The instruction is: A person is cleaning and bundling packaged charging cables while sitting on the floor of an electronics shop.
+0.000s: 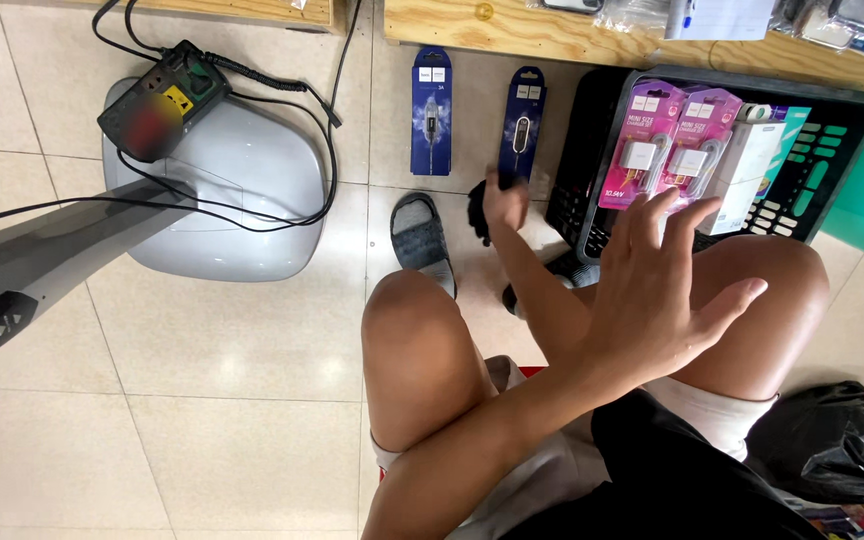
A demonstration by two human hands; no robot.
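Head view looking down, person seated low over a tiled floor (pixel 202 400), bare knees in frame. Arms crossed: left hand (pixel 657 290) sits in the foreground above the right knee, fingers spread wide, palm open, holding nothing, hovering just short of the black plastic crate (pixel 842 150). Right hand (pixel 505 200) reaches further out to the floor, its grip closed around the lower end of a dark blue cable pack (pixel 522 125) that leans upright against the wooden ledge (pixel 552 35); something black shows at that hand too, cannot tell what. Second dark blue cable pack (pixel 431 110) leans just beside the first, to its left, untouched. The crate is tilted up against the ledge, right of the held pack; inside it two pink charger packs (pixel 667 140) side by side, then a white box (pixel 757 165) and a teal box (pixel 792 130) partly behind. Grey slipper (pixel 422 240) on the floor near the right hand, left of it. Farther left a grey fan base (pixel 242 190) with a dark power strip (pixel 162 95) resting on top, black cables looping round it. Black plastic bag (pixel 832 450) at lower right by the thigh. More clear-bagged items on the ledge at the top edge, too cropped to tell.
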